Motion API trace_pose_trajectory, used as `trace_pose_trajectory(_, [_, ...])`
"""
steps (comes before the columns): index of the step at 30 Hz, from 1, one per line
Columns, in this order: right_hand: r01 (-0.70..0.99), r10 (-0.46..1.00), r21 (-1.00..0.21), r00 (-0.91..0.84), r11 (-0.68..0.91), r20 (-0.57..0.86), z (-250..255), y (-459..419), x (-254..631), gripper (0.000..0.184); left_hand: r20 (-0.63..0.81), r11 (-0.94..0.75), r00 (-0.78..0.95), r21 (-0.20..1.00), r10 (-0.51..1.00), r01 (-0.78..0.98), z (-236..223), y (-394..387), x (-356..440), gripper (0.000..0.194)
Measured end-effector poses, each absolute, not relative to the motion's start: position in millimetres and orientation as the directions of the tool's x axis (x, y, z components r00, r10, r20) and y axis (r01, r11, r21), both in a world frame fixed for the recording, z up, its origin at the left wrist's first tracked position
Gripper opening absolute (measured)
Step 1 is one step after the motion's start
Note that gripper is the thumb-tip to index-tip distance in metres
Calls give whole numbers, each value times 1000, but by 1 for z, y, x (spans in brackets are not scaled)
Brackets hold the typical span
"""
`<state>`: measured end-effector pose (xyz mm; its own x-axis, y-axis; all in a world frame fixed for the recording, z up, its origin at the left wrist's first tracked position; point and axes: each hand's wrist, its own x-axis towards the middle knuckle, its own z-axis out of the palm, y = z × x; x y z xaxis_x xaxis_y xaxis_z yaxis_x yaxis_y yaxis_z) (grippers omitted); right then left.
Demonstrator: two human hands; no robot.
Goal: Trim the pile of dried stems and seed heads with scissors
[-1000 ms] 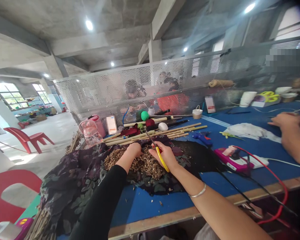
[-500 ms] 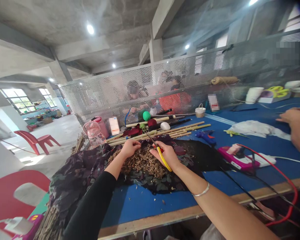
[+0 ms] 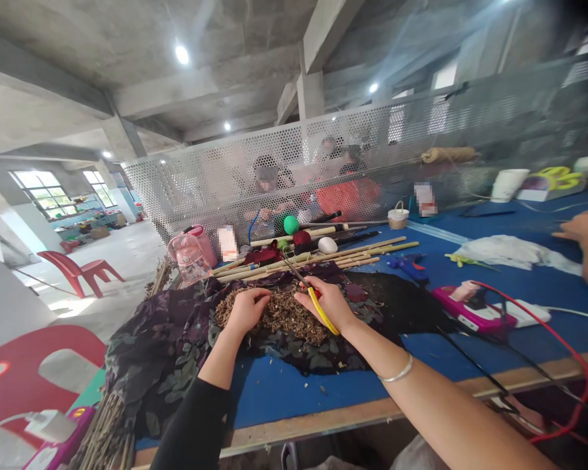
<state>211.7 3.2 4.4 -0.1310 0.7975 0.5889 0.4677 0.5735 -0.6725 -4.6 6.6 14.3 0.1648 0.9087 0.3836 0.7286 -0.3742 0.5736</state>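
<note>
A heap of small brown curled dried bits (image 3: 294, 320) lies on a dark floral cloth (image 3: 171, 346). Over the left part of this heap is my left hand (image 3: 247, 310), its thumb and fingers pinched together; anything between them is too small to make out. My right hand (image 3: 330, 303) is closed around a slim-nosed tool with a yellow handle (image 3: 322, 312), pliers or scissors, which I cannot tell apart here. Its dark tip points away from me, above the far side of the heap, and my right fingertips are at the heap's right side.
Bamboo sticks (image 3: 357, 254), a green ball (image 3: 291, 225) and a white egg-shaped piece (image 3: 328, 245) lie behind the cloth. To the right are a blue glue gun (image 3: 408, 265), a pink power strip (image 3: 470, 313) with cords, and another person's hand (image 3: 585, 228). A perforated screen (image 3: 200, 189) stands behind.
My left hand has lifted out of the heap and shifted left, back over its left part. The right hand keeps the yellow-handled tool in nearly the same place. The view has turned slightly left.
</note>
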Motion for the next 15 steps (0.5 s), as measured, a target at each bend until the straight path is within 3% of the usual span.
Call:
trace_pose_trajectory(4, [484, 799, -662, -149, 573, 582, 4, 3, 211, 33, 367, -345, 131, 611, 921, 713, 10, 5, -15, 23])
trace_pose_trajectory(15, [488, 802, -660, -161, 571, 575, 6, 1, 210, 27, 523, -324, -85, 639, 848, 697, 8, 6, -26, 29])
